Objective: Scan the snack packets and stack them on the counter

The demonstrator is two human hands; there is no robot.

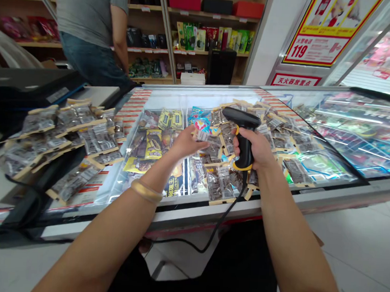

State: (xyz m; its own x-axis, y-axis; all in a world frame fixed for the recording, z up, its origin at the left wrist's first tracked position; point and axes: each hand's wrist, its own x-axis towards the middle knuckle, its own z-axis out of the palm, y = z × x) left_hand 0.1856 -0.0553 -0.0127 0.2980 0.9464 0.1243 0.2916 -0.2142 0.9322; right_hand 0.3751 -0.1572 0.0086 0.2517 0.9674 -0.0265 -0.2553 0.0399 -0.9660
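My right hand (257,147) is wrapped around the handle of a black and yellow barcode scanner (246,145), held above the glass-topped freezer (210,208). The scanner's head points left, and its black cable (221,219) hangs down over the front edge. My left hand (186,143) wears a gold bangle on the wrist and reaches among the packets, thumb and fingers apart. Close to its thumb lies a clear snack packet (211,149) with a tan edge; whether the fingers touch it is unclear. More such packets (222,181) lie in a heap below and behind the scanner.
Another pile of packets (65,132) covers the left end, beside a black device (28,87). Frozen treats in yellow wrappers (154,144) show through the glass. A person in a grey shirt (87,14) bends near the shelves (214,17) behind. Dark-clad legs are below.
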